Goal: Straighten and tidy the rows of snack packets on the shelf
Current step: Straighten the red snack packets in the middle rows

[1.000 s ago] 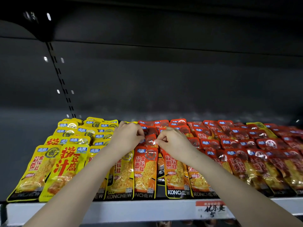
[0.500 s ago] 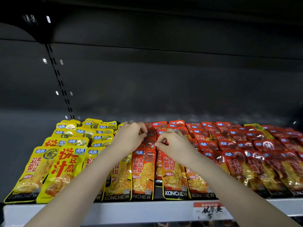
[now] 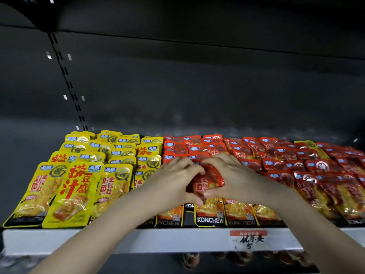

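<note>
Head view: both arms reach in over the white front edge of the shelf (image 3: 118,240), and the hands meet in the middle of the display. The left hand (image 3: 173,180) and right hand (image 3: 231,178) frame one orange packet (image 3: 207,181). Each hand has its fingers curved over the packet's top and its thumb tucked under the lower edge, so the packet is gripped from both sides and bulges a little between them. It sits in the column where yellow stock meets red, just behind the front-row KONCHEW packet (image 3: 209,215).

Judged from how things lie, the job is partly done. The yellow packets (image 3: 79,186) on the left overlap in fairly even rows with labels facing forward. The middle column is the one in hand, and a dark gap shows beside its front packet. The red packets (image 3: 316,169) on the right look least orderly, with several skewed and lapping at angles. A stray yellow packet (image 3: 308,144) lies among them near the back and probably needs moving. A handwritten price label (image 3: 248,239) hangs on the shelf edge below the hands.
</note>
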The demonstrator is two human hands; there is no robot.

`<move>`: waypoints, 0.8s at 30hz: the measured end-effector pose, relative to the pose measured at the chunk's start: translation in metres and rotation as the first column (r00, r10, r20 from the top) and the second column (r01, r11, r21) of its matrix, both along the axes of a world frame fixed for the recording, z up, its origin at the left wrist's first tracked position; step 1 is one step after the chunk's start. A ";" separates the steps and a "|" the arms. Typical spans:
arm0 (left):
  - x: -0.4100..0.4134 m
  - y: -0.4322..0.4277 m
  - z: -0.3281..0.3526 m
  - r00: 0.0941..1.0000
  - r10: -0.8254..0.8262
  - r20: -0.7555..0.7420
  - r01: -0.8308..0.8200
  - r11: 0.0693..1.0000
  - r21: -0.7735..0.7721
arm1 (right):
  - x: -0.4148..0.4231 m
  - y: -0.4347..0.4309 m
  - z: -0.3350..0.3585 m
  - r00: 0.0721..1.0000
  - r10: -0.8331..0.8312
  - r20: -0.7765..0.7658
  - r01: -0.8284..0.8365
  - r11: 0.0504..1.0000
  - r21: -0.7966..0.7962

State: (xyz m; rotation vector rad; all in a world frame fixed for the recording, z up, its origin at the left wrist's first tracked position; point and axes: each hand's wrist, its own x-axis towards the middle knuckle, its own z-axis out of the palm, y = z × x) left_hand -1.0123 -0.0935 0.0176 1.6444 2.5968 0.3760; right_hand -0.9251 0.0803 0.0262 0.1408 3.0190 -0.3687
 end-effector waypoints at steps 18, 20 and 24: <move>0.006 -0.002 -0.004 0.996 0.039 -0.081 -0.042 0.999 -0.032 | 0.009 0.004 -0.009 0.985 0.042 -0.166 -0.041 0.999 0.009; -0.001 0.003 0.001 0.993 0.110 -0.052 -0.107 0.993 0.057 | 0.006 0.010 -0.006 0.974 -0.012 -0.228 -0.009 0.996 -0.087; -0.017 0.019 0.006 0.964 0.254 -0.074 -0.237 0.953 0.188 | -0.010 0.025 -0.002 0.944 -0.123 -0.307 0.086 0.988 -0.130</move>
